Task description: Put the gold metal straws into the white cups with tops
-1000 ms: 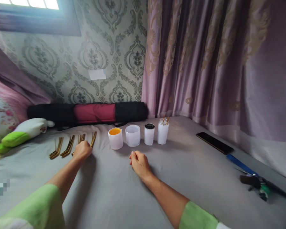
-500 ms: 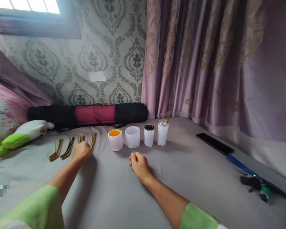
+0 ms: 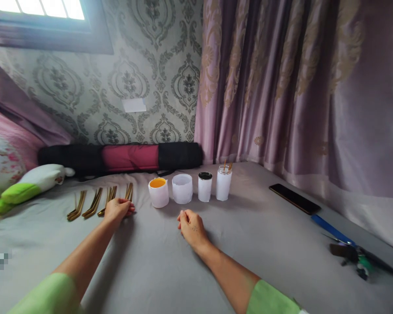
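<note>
My left hand point(image 3: 118, 209) lies on the grey bed sheet point(image 3: 157, 261) with its fingers pressed together over the lower end of the rightmost bundle of gold sticks point(image 3: 129, 192). Three more gold bundles point(image 3: 93, 203) lie in a row to its left. My right hand point(image 3: 191, 226) rests on the sheet in a loose fist with nothing in it, just in front of a row of white cups. One cup is orange inside point(image 3: 158, 192), one is plain white point(image 3: 182, 188), one is black-topped point(image 3: 205, 186). A jar point(image 3: 224, 182) at the end holds thin sticks.
A black and red bolster point(image 3: 121, 157) lies along the wallpapered wall, a green and white plush toy point(image 3: 32, 185) at the left. A black phone point(image 3: 294, 197), a blue strip point(image 3: 330, 226) and keys point(image 3: 353, 255) lie at the right by the purple curtain point(image 3: 298, 87).
My left hand has slid a little right and down, from the third gold bundle to the lower end of the rightmost one. My right hand has stayed put.
</note>
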